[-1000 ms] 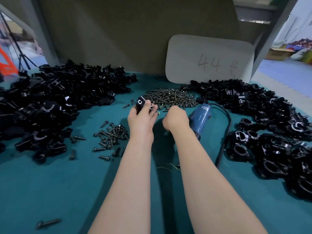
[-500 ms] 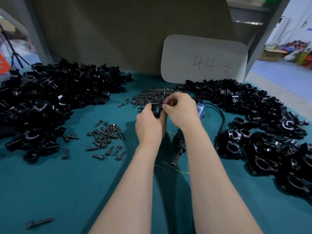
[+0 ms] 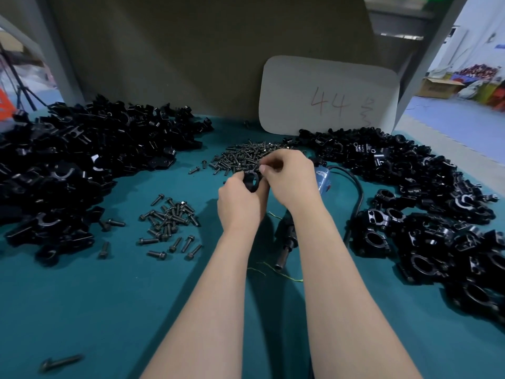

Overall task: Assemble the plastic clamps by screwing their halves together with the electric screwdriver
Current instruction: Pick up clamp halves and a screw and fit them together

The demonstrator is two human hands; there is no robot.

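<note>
The clamp [image 3: 252, 182] we are working on sits in the middle of the table [image 3: 82, 310], raised a little off the cloth, its round bore facing us. Our left hand [image 3: 240, 206] grips it from below at six o'clock, fingers curled round its body. Our right hand [image 3: 289, 177] comes in from three o'clock with the fingers bent and the thumb and fingertips [image 3: 264, 168] pinched on the clamp's top edge. We cannot tell whether a screw lies between them; it is too small and hidden.

We judge this clamp to be at the screw-seating stage, not yet driven. The electric screwdriver [image 3: 285, 242] lies unheld on the cloth at about five o'clock, passing under our right forearm, with its blue body [image 3: 323, 179] at three o'clock and its cable [image 3: 358, 195] looping off beyond.

The main heap of screws [image 3: 240, 155] lies just behind the clamp at twelve o'clock, and a smaller scatter of screws [image 3: 169, 222] at eight o'clock. Well out at nine o'clock spreads a large heap of loose halves [image 3: 82, 165]. At three to four o'clock lies a heap of assembled clamps [image 3: 410, 228], so a good share looks done and much remains. A card marked 44 [image 3: 328, 97] stands at one o'clock.
</note>
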